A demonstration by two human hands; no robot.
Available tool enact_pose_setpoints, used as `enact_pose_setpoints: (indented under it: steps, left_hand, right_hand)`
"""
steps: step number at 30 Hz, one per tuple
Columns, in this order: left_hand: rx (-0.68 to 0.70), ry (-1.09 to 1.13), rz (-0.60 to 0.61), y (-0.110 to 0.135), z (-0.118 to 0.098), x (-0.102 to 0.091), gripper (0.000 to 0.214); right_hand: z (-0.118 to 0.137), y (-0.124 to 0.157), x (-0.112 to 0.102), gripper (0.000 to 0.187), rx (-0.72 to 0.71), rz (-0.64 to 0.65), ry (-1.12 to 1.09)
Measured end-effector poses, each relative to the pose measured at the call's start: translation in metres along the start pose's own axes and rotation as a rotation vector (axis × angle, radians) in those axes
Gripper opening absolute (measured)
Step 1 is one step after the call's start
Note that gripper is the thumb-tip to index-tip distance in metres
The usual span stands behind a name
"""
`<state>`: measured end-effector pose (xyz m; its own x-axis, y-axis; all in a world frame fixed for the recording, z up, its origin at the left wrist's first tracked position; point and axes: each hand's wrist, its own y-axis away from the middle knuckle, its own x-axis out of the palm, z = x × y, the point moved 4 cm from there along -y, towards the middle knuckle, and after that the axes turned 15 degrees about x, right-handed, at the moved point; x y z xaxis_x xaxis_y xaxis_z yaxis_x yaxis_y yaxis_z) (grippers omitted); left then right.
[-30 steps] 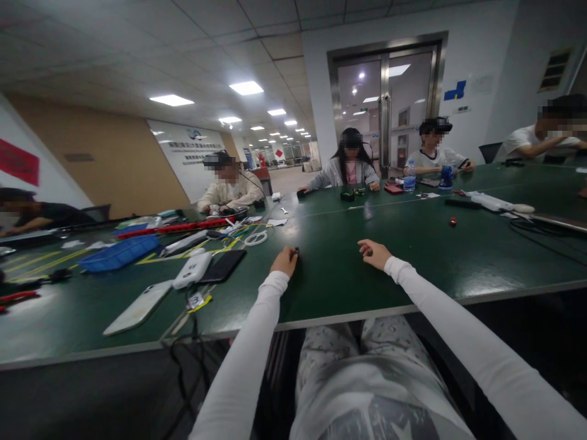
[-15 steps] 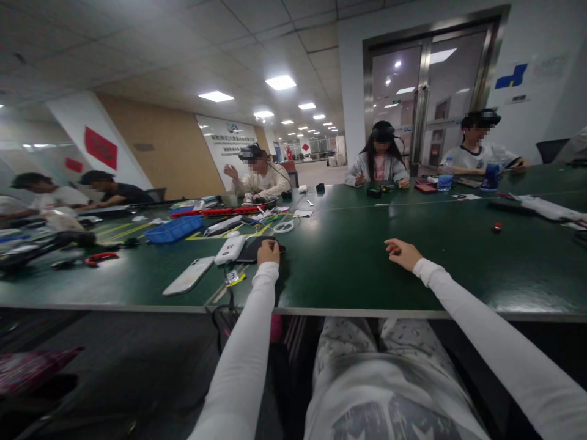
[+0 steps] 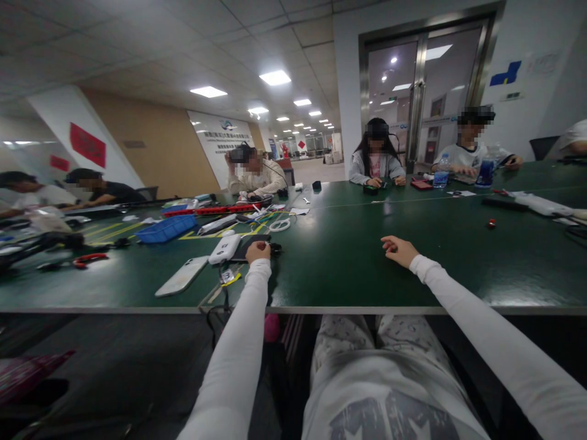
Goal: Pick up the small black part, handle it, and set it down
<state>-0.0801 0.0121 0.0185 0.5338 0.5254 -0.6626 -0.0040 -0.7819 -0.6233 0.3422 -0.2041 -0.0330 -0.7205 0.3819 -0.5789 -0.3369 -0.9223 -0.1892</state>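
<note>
My left hand rests on the dark green table with its fingers curled round a small black object at the corner of a flat black device. My right hand lies on the table about a forearm's length to the right, fingers loosely curled with nothing visible in them. Both arms wear long white sleeves. A white power bank lies just left of my left hand.
A white phone, a blue tray, a red bar, cables and a coil of white wire lie to the left. Several other people sit round the table. A small red object and bottles are far right.
My left hand has moved left with the small black object, over to the flat black device. My view has swung left. The right hand has hardly moved.
</note>
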Motion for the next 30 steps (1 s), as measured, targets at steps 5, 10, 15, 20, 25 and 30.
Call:
enact_pose_setpoints:
  steps: [5,10,15,20,25,30]
  left_hand:
    - [0.021,-0.016,0.004,-0.0006,-0.0016,0.0003,0.024]
    - [0.011,-0.022,0.022,-0.0003,-0.0044,-0.0009,0.023]
    - [0.02,-0.047,0.061,0.0005,-0.009,-0.0011,0.022]
    - [0.017,-0.045,0.077,0.0003,-0.0086,0.0005,0.022]
    - [0.021,-0.044,0.088,-0.0005,-0.0047,0.0041,0.023]
    - [0.021,-0.033,0.104,-0.0015,-0.0002,0.008,0.025]
  right_hand:
    - [0.0015,0.0005,-0.0004,0.043,-0.008,0.002,0.009]
    - [0.0027,0.0001,0.0,0.043,0.002,-0.01,-0.003]
    - [0.0027,-0.0004,0.0003,0.044,0.001,-0.017,-0.003]
    - [0.0015,-0.0009,0.0005,0.043,-0.003,-0.015,0.002]
    - [0.0006,-0.0017,0.0008,0.042,-0.007,-0.018,0.014]
    - [0.0013,-0.0009,0.0002,0.042,-0.002,0.003,0.001]
